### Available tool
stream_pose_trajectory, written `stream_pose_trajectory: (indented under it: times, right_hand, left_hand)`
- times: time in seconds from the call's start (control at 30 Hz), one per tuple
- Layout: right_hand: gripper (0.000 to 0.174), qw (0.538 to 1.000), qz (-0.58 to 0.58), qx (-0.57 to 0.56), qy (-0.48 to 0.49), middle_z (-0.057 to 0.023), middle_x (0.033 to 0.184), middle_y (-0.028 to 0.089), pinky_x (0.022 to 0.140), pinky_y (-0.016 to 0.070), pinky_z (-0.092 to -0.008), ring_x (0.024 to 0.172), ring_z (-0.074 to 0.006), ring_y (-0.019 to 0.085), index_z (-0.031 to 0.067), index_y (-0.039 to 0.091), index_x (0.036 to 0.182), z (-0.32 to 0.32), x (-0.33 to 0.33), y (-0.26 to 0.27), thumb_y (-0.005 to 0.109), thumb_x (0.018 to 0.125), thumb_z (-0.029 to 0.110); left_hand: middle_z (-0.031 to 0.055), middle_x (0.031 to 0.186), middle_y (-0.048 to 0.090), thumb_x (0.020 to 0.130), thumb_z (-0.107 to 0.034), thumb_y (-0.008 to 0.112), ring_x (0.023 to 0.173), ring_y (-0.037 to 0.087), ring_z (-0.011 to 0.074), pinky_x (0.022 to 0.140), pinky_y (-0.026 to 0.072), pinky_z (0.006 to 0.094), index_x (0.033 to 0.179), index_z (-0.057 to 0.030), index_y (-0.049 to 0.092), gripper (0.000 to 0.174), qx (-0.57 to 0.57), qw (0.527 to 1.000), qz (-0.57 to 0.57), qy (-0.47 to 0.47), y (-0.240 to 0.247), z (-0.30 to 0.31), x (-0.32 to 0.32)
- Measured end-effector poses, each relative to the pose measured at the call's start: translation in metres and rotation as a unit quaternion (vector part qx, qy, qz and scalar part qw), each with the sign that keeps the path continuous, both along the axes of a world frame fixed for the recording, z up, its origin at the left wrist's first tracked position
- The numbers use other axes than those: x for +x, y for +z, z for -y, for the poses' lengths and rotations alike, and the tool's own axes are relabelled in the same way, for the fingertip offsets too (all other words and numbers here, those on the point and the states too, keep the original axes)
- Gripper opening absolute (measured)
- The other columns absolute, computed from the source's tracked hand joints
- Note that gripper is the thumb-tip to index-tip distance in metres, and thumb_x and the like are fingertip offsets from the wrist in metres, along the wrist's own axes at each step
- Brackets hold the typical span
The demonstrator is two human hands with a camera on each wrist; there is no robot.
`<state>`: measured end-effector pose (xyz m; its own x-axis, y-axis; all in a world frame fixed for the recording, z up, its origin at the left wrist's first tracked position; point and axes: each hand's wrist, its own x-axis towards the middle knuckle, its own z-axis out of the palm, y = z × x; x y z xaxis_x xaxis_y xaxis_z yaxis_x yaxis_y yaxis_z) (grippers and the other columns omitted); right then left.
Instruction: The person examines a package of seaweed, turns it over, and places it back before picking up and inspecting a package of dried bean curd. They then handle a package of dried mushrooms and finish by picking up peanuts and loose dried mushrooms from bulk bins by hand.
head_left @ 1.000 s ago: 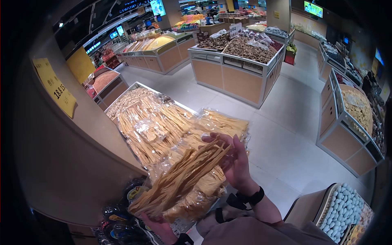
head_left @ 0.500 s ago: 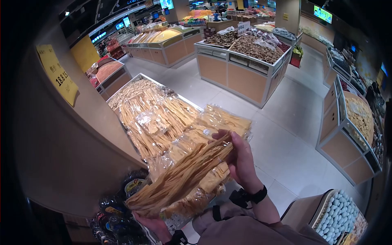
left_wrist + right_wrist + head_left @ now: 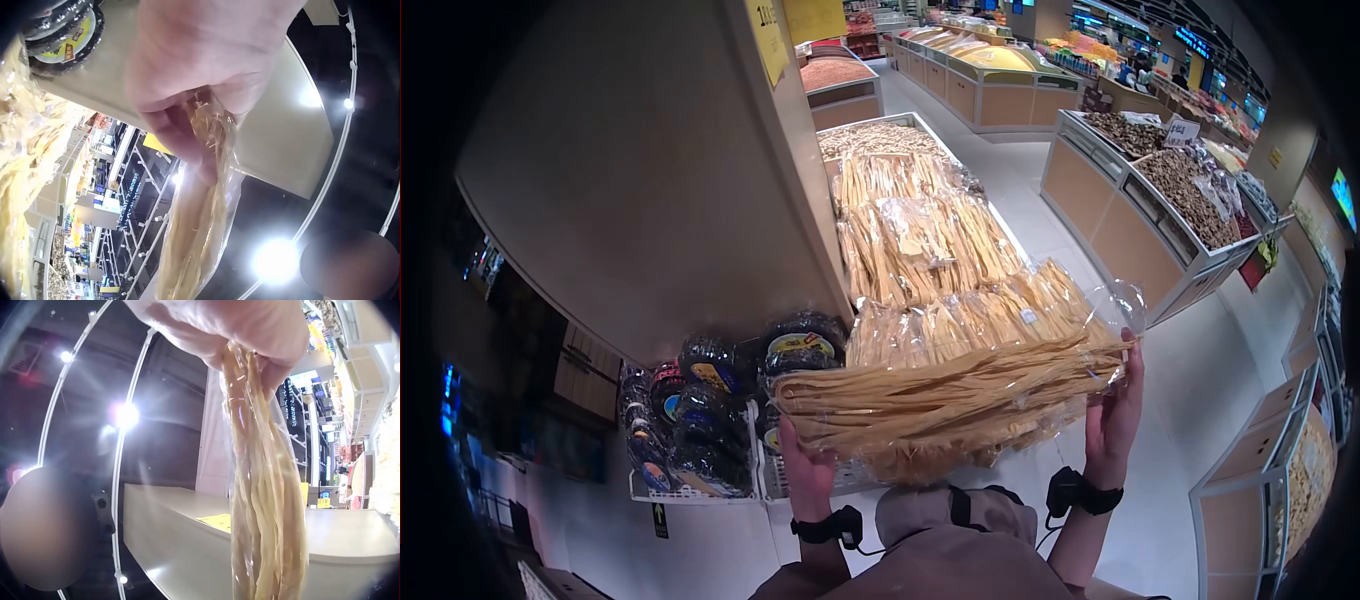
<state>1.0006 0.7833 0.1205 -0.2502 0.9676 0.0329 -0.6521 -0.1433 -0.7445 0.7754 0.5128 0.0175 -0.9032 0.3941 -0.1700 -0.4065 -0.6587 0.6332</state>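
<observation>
Beige bins (image 3: 1122,232) and pale floor tiles (image 3: 1200,400) surround the held beancurd-stick packet (image 3: 950,400).

You're rocking the full wrist-cam getup here

You're wearing a black left wristband (image 3: 832,526) and a matching right wristband (image 3: 1082,493), each carrying a chunky little black module, with a thin dark cable (image 3: 876,548) trailing off toward your chest. You're going bare-handed, left hand (image 3: 805,472) and right hand (image 3: 1116,418) both. You're sporting a loose grey-brown top (image 3: 970,560), the same fabric is covering the left sleeve (image 3: 795,582), and black straps with a buckle (image 3: 956,503) are sitting across the front of it.
</observation>
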Motion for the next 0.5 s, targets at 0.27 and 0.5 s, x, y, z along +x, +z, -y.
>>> stream_pose_trajectory:
  times: [0.27, 0.5]
  right_hand:
    - [0.048, 1.000, 0.016, -0.010, 0.020, -0.0103, 0.129, 0.054, 0.102, 0.0432, -0.0358, 0.119, -0.0200, 0.053, 0.0012, 0.048, 0.135, -0.012, 0.009, -0.020, 0.052, 0.101, 0.035]
    - [0.049, 1.000, 0.006, -0.007, 0.013, -0.0105, 0.136, 0.052, 0.105, 0.0414, -0.0364, 0.124, -0.0207, 0.051, 0.0020, 0.045, 0.138, -0.014, 0.009, -0.026, 0.052, 0.100, 0.033]
  left_hand:
    - [0.0124, 0.133, 0.055, 0.094, -0.041, 0.057, 0.109, 0.061, 0.0338, 0.071, 0.0589, 0.0436, 0.139, -0.0116, 0.044, 0.055, 0.152, 0.982, -0.010, -0.108, -0.024, 0.027, -0.007]
    - [0.0193, 0.128, 0.057, 0.087, -0.022, 0.068, 0.092, 0.067, 0.0357, 0.044, 0.0542, 0.0307, 0.138, -0.0079, 0.043, 0.059, 0.175, 0.976, -0.080, -0.099, -0.017, 0.012, -0.005]
